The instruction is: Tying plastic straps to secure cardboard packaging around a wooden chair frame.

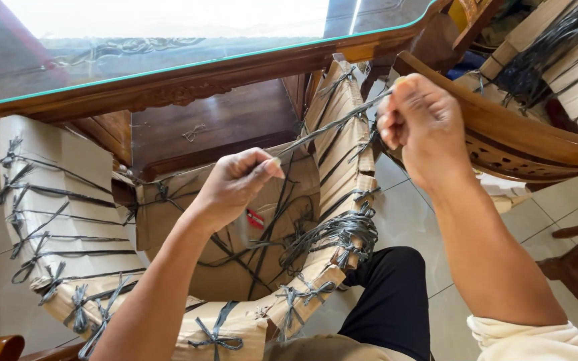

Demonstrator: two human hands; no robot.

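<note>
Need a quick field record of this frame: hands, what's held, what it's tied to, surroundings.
left hand: left hand pinches one end of a grey plastic strap
right hand: right hand grips the other end, raised higher
strap state: taut between the hands, slanting up to the right
wrapped item: cardboard-wrapped chair, curved, bound with many knotted grey straps
above: glass-topped wooden table
right side: another wooden chair with loose straps
floor: pale tiles

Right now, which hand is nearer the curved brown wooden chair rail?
Right. The right hand is just beside the curved brown wooden chair rail; the left hand is farther off, over cardboard.
</note>
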